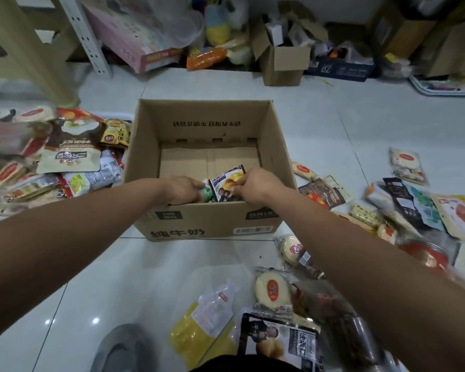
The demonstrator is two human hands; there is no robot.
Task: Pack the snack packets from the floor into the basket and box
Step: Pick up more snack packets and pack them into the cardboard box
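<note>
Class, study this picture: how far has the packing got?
Done: little; the cardboard box shows mostly bare bottom. The heap on the left may lie in a basket; I cannot tell. In hand: the left hand holds a green packet and the right hand pinches a black packet, both inside the box. Left: many loose packets on the floor to the right and nearby.

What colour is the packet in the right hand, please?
The packet is black with yellow; head view.

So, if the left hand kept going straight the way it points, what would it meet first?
Probably the black packet pinched by the right hand; the left hand, gripping a green packet, points across the box toward it. Depth is unclear.
</note>
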